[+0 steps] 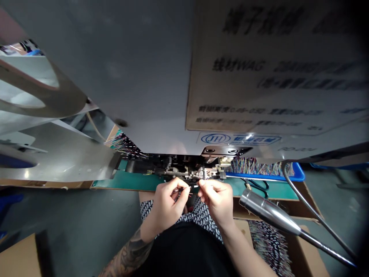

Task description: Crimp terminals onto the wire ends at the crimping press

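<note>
My left hand (167, 204) is closed, with the thumb and forefinger pinched on several thin wires (190, 194) whose coloured ends stick out past the fingertips. Close beside it, my right hand (218, 199) is also pinched shut, its fingertips at the front of the metal crimping tooling (203, 173). A small white bit shows between the two hands, but what the right fingers grip is too small to make out. Above both hands hangs the large grey body of the machine (150, 77), marked with a printed label (259, 92).
A blue tray (300, 174) of wires stands right of the tooling on the green bench top (129, 182). Black-handled scissors (258, 187) lie there. A metal gooseneck lamp (271, 213) reaches in from the right. More wires (271, 246) fill a box below; others (129, 146) lie behind left.
</note>
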{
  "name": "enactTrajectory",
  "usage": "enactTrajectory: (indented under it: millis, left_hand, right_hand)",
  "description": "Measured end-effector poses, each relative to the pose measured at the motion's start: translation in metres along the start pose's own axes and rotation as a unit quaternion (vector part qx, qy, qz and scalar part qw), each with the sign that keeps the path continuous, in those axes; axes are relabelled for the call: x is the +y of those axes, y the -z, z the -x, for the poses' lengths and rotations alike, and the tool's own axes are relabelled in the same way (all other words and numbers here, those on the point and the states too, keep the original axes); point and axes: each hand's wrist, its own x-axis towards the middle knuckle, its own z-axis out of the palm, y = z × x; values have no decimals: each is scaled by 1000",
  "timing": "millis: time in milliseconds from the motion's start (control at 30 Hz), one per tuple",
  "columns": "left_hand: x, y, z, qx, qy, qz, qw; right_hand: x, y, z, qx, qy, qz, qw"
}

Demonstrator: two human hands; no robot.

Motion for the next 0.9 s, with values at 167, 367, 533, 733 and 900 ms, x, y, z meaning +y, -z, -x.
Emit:
enactTrajectory:
  millis: [167,367,533,733,900]
  left_hand:
    - [0,-8,3,53,-41,-81,994]
    - [-2,-9,3,59,-50,-97,992]
    - [-4,-3,2,46,-70,-109,991]
    - [-8,14,3,-27,-114,-123,985]
    - [-7,22,6,-76,-99,-110,986]
  right_hand:
    - [-2,-2,-7,4,-45,-34,998]
    - [-5,-5,-5,14,-37,-14,999]
    - [-4,-3,-4,1,-12,21,1000]
    - [-6,13,-10,-88,-26,30,995]
    - [-11,21,-9,-161,39,74,983]
